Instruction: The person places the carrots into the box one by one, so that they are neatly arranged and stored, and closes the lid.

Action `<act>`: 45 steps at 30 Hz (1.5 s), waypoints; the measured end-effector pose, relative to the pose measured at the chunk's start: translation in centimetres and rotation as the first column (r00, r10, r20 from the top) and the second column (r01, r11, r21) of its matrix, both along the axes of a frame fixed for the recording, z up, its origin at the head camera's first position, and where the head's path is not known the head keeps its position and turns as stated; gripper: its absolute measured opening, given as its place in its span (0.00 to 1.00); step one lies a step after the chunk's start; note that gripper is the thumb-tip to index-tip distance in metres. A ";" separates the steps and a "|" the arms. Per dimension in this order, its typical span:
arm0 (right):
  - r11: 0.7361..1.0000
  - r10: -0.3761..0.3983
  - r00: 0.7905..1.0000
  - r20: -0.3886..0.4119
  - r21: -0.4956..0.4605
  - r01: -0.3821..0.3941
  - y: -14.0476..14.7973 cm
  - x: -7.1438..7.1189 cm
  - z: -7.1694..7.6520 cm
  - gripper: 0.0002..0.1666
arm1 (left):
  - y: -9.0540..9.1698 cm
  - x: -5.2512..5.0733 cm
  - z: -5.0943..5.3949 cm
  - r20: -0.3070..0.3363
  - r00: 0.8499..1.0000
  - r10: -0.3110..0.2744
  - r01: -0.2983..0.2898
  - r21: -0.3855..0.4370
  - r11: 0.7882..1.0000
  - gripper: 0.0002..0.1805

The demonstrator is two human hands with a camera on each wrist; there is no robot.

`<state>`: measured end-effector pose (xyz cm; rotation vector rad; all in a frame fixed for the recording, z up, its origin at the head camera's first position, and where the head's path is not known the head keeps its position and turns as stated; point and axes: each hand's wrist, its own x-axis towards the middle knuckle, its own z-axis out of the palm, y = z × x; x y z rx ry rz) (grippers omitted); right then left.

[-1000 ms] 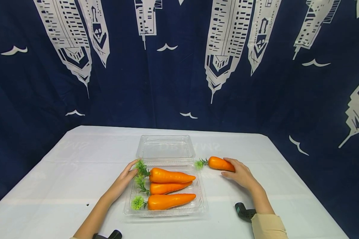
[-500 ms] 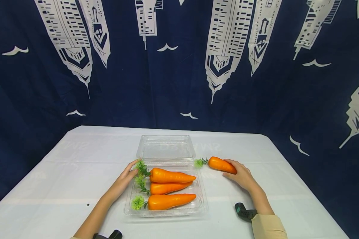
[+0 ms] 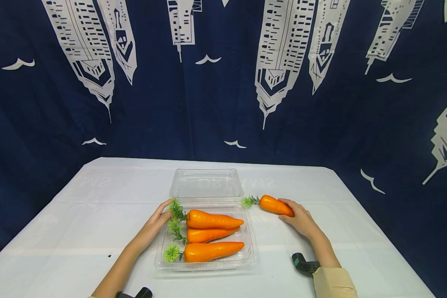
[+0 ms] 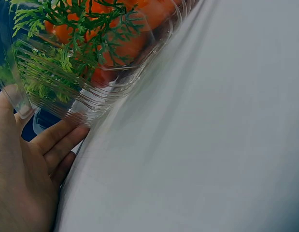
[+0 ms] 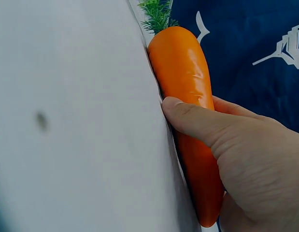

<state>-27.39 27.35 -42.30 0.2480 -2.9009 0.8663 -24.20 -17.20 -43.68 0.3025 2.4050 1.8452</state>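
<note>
A clear plastic clamshell container (image 3: 251, 256) lies on the table with its lid (image 3: 208, 184) folded back. Several glossy orange carrots (image 3: 214, 251) with green tops rest side by side in its base. My left hand (image 3: 152, 223) holds the container's left edge near the hinge; in the left wrist view the thumb is at the rim and the fingers (image 4: 67, 137) lie against the outer wall. To the right, my right hand (image 3: 301, 217) grips the lower part of another carrot (image 5: 178, 67), thumb on the near side. Its leafy top lies by the container's right edge; its far-side fingers are mostly hidden.
A white cloth covers the table (image 3: 97, 215), with a small dark speck (image 3: 109, 255) at the left. Behind hangs a dark blue curtain (image 3: 216, 103) printed with white buildings. Dark devices (image 3: 304, 264) sit at both wrists.
The right hand and its carrot have shifted very slightly; the thumb sits a little further right. The left hand, the container and the carrots inside stay in place.
</note>
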 end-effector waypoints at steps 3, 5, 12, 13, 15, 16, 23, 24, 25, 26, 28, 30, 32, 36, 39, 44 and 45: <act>1.000 0.003 1.000 0.007 -0.013 -0.003 0.0 0.0 0.0 0.32 | 0.0 0.0 0.0 0.005 1.000 0.000 0.000 -0.001 1.000 0.26; 1.000 0.009 1.000 0.008 -0.025 -0.009 -0.1 0.0 0.0 0.31 | 0.0 0.1 -0.1 0.005 1.000 -0.002 0.002 -0.001 1.000 0.26; 0.997 0.044 0.999 0.012 -0.062 -0.043 -0.2 -0.1 0.2 0.29 | -0.1 0.0 -0.1 0.000 1.000 -0.007 0.007 0.002 1.000 0.26; 0.997 0.045 0.999 0.016 -0.066 -0.044 -0.2 -0.1 0.2 0.29 | 0.0 0.0 0.0 0.000 1.000 -0.006 0.006 0.003 1.000 0.26; 0.996 0.049 0.998 0.025 -0.070 -0.047 -0.2 0.0 0.3 0.29 | 0.0 0.0 0.0 0.001 1.000 -0.004 0.004 0.003 1.000 0.26; 0.996 0.049 0.998 0.031 -0.072 -0.047 -0.3 0.0 0.3 0.29 | 0.0 0.1 0.0 0.001 1.000 -0.004 0.004 0.002 1.000 0.26; 0.997 0.052 0.996 0.070 -0.068 -0.048 -0.3 0.1 0.7 0.30 | 0.0 0.1 0.0 -0.003 1.000 -0.007 0.007 0.004 1.000 0.26; 0.997 0.058 0.996 0.072 -0.063 -0.053 -0.3 0.1 0.8 0.30 | 0.0 0.1 0.0 -0.004 1.000 -0.008 0.008 0.004 1.000 0.26; 0.996 0.059 0.995 0.076 -0.065 -0.054 -0.3 0.1 0.9 0.30 | 0.1 0.1 0.0 -0.004 1.000 -0.005 0.005 0.008 1.000 0.26; 0.996 0.064 0.995 0.077 -0.060 -0.059 -0.2 0.1 1.0 0.30 | 0.0 0.1 0.0 -0.006 1.000 -0.008 0.008 0.005 1.000 0.26; 0.996 0.069 0.994 0.081 -0.062 -0.064 -0.2 0.2 1.2 0.29 | 0.0 0.1 0.0 -0.013 1.000 -0.015 0.015 0.001 1.000 0.26; 0.995 0.077 0.994 0.083 -0.063 -0.072 -0.1 0.3 1.3 0.29 | 0.0 0.1 0.0 -0.018 1.000 -0.021 0.021 0.001 1.000 0.26; 0.995 0.083 0.993 0.085 -0.063 -0.077 0.0 0.3 1.5 0.29 | 0.0 0.1 0.1 -0.023 0.999 -0.028 0.028 0.000 1.000 0.26; 0.995 0.088 0.992 0.092 -0.062 -0.083 0.2 0.4 1.8 0.28 | 0.0 0.1 0.1 -0.014 1.000 -0.018 0.018 0.005 1.000 0.25; 0.995 0.089 0.991 0.100 -0.059 -0.083 0.2 0.5 2.0 0.28 | 0.0 0.1 0.1 -0.011 1.000 -0.015 0.015 -0.004 1.000 0.26; 0.995 0.090 0.990 0.108 -0.053 -0.084 0.1 0.8 2.5 0.27 | 0.1 0.1 0.2 -0.010 1.000 -0.022 0.022 -0.013 1.000 0.26; 0.995 0.091 0.990 0.108 -0.050 -0.086 0.1 0.8 2.6 0.27 | 0.1 0.1 0.2 -0.008 1.000 -0.022 0.022 -0.007 1.000 0.26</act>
